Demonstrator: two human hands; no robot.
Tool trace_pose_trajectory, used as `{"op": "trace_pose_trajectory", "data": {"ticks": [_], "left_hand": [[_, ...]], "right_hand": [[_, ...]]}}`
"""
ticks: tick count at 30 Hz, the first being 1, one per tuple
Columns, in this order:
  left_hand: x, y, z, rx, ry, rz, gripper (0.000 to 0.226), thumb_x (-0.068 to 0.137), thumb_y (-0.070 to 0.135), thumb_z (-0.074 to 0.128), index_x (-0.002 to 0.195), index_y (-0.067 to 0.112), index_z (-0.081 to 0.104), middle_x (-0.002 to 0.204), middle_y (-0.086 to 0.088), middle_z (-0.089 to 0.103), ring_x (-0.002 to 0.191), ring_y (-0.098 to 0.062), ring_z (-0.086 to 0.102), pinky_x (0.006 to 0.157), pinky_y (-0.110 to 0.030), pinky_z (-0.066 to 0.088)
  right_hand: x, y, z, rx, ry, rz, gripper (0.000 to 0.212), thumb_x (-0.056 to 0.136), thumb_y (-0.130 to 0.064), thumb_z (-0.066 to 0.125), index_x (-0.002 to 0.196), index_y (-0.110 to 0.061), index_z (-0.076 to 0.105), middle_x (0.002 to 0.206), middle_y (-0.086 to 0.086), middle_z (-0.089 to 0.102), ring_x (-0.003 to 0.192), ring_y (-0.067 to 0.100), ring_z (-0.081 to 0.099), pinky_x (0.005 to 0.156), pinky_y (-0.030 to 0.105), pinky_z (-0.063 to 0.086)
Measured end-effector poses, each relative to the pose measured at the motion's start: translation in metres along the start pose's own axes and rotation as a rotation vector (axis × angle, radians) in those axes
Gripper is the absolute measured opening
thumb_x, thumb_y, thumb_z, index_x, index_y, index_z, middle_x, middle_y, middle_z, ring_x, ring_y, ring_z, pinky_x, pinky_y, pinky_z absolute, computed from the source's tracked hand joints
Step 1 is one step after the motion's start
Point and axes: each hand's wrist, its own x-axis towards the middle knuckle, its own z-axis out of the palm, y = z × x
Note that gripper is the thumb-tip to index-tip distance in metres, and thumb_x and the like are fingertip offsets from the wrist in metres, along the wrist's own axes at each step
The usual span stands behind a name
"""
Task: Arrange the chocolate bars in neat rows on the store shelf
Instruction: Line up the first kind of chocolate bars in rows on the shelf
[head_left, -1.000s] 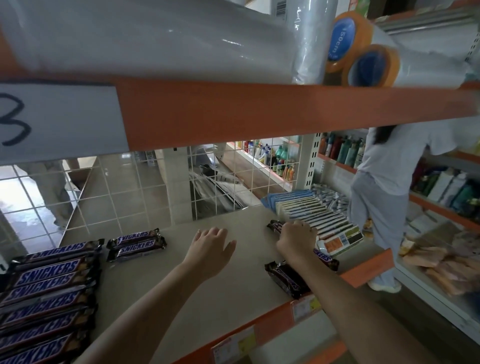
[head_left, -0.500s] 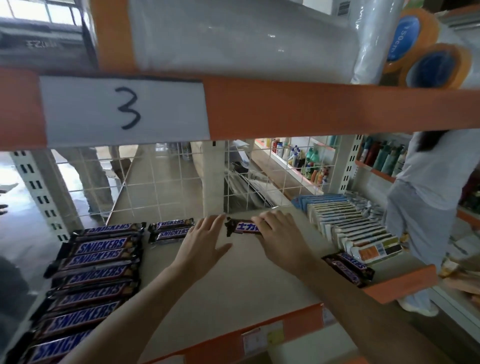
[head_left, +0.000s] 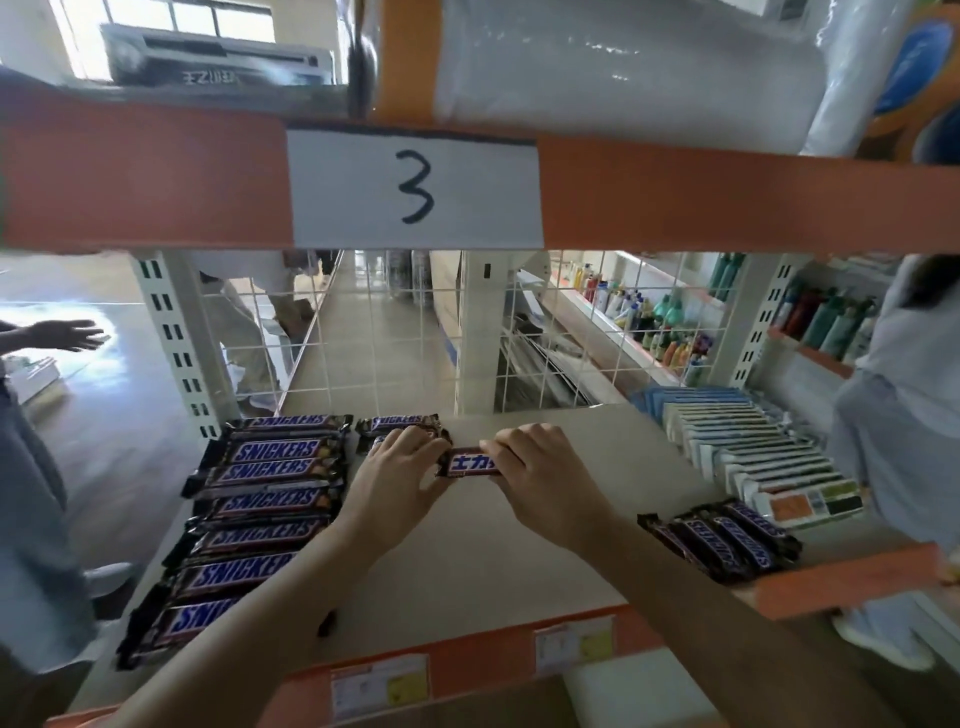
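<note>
One bar (head_left: 470, 464) is held between both hands near the back edge of the shelf (head_left: 467, 561), just right of the short second row (head_left: 397, 428). Its left end is pinched by the left hand (head_left: 400, 470), and its right end is gripped by the right hand (head_left: 540, 467). A full row (head_left: 254, 509) is laid along the left edge of the shelf, and a loose pile (head_left: 722, 540) is waiting near the front right corner. A risk is judged here: if the bar is set down tilted or pushed too far left, the two bars behind it could be shoved out of line. The row could also be disturbed by the left forearm, which is passed just beside it.
</note>
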Motion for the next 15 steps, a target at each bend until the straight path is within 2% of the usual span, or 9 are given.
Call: {"op": "trace_pose_trajectory", "data": {"ticks": [2,4,7,8,10,11,12,13,15], "left_hand": [[-0.004,-0.002,-0.002,-0.02,0.009,-0.012,0.033,0.069,0.026,0.077,0.097,0.011,0.068,0.087,-0.004,0.062,0.079,-0.025,0.063,0.065,-0.041,0.056],[-0.007,-0.003,-0.004,-0.027,0.014,-0.026,0.032,0.071,0.03,0.071,0.098,0.012,0.069,0.087,-0.003,0.061,0.079,-0.024,0.062,0.064,-0.041,0.056],[-0.012,-0.005,-0.009,-0.019,0.036,-0.022,0.03,0.073,0.03,0.07,0.098,0.014,0.068,0.087,-0.002,0.061,0.08,-0.023,0.061,0.065,-0.04,0.055],[-0.013,-0.005,-0.011,-0.018,0.049,-0.018,0.028,0.072,0.027,0.074,0.097,0.014,0.067,0.087,-0.002,0.061,0.08,-0.023,0.061,0.065,-0.039,0.055],[-0.018,-0.006,-0.014,-0.012,0.064,-0.01,0.029,0.069,0.023,0.079,0.094,0.015,0.066,0.085,-0.002,0.061,0.078,-0.022,0.061,0.063,-0.037,0.053],[-0.02,-0.007,-0.015,-0.011,0.068,-0.009,0.029,0.069,0.024,0.079,0.094,0.015,0.066,0.085,-0.002,0.061,0.077,-0.022,0.061,0.062,-0.036,0.053],[-0.022,-0.008,-0.016,-0.011,0.07,-0.01,0.03,0.069,0.024,0.078,0.095,0.015,0.066,0.086,-0.002,0.062,0.078,-0.022,0.062,0.062,-0.037,0.054],[-0.024,-0.008,-0.016,-0.014,0.068,-0.014,0.03,0.069,0.023,0.079,0.095,0.015,0.067,0.087,-0.003,0.063,0.079,-0.023,0.062,0.062,-0.038,0.055],[-0.025,-0.008,-0.016,-0.031,0.079,-0.018,0.034,0.067,0.019,0.082,0.097,0.015,0.068,0.088,-0.003,0.063,0.08,-0.024,0.063,0.063,-0.039,0.055]], "right_hand": [[0.0,-0.003,0.001,-0.013,0.006,0.0,0.032,0.086,-0.029,0.048,0.108,-0.01,0.063,0.098,0.003,0.063,0.088,0.018,0.044,0.078,0.032,0.033],[0.001,-0.005,0.0,-0.006,0.005,0.01,0.034,0.085,-0.033,0.05,0.109,-0.012,0.063,0.098,0.002,0.063,0.09,0.017,0.044,0.08,0.031,0.034],[0.002,-0.005,-0.003,0.064,-0.067,0.125,0.049,0.081,-0.05,0.053,0.115,-0.015,0.059,0.104,0.0,0.062,0.096,0.014,0.045,0.083,0.031,0.041],[0.002,-0.005,-0.006,0.144,-0.113,0.217,0.059,0.08,-0.058,0.048,0.119,-0.016,0.057,0.108,0.0,0.061,0.099,0.013,0.046,0.085,0.031,0.042],[0.006,-0.006,-0.015,0.476,-0.229,0.492,0.079,0.076,-0.075,0.035,0.125,-0.016,0.054,0.111,-0.002,0.059,0.102,0.009,0.05,0.09,0.027,0.04],[0.007,-0.007,-0.019,0.688,-0.254,0.635,0.088,0.069,-0.084,0.03,0.123,-0.018,0.055,0.106,-0.005,0.06,0.096,0.003,0.053,0.087,0.019,0.042],[0.009,-0.007,-0.022,0.876,-0.257,0.746,0.095,0.061,-0.091,0.028,0.116,-0.02,0.058,0.097,-0.009,0.062,0.087,-0.006,0.055,0.078,0.01,0.043],[0.01,-0.006,-0.023,0.996,-0.261,0.818,0.093,0.057,-0.093,0.029,0.108,-0.023,0.06,0.088,-0.013,0.062,0.077,-0.009,0.056,0.068,0.004,0.04],[0.012,-0.006,-0.023,1.108,-0.324,0.852,0.066,0.072,-0.079,0.042,0.097,-0.022,0.063,0.079,-0.009,0.064,0.065,-0.005,0.057,0.059,0.006,0.04]]}}
